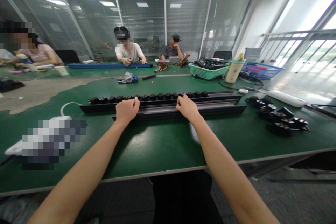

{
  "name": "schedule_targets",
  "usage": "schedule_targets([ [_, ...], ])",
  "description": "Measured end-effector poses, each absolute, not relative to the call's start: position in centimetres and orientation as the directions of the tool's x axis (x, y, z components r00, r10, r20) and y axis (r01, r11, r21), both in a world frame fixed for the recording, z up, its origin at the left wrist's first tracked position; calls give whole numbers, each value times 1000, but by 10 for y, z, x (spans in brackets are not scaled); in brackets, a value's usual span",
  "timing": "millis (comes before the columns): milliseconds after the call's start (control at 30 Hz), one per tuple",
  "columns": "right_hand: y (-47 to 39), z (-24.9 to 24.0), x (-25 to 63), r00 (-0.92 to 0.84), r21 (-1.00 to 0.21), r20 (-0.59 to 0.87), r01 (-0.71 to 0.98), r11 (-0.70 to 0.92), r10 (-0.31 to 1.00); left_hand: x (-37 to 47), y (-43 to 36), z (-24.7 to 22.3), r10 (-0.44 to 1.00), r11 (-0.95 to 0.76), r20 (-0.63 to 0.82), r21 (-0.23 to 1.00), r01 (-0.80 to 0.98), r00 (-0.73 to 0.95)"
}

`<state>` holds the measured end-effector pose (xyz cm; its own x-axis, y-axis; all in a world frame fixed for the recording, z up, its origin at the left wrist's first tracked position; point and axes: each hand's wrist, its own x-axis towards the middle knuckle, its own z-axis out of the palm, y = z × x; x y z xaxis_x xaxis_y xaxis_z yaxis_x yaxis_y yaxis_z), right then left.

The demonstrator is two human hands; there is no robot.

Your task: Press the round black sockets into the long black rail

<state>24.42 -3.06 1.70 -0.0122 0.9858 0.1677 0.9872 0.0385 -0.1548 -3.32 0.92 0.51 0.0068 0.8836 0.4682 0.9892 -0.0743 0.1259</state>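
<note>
Long black rails lie side by side across the green table (157,150). My left hand (127,110) is closed on the front black rail (157,112) near its left part. Further right along the same rail, my right hand (187,107) pinches it with bent fingers. Just behind, a row of small black round parts (160,96) stands along the rear black rail (98,107). The fingertips of both hands are partly hidden behind the knuckles.
Loose black parts (282,120) lie at the right. A green basket (208,72), a cream tumbler (234,71) and a blue basket (265,71) stand behind. A crumpled cloth (127,78) lies further back. Several people sit across the room.
</note>
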Motion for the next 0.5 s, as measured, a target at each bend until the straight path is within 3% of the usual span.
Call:
schedule_targets([
  [500,-26,13,258,-44,-212,201,973,88,979,-33,9,5,884,-72,467,130,989,3],
])
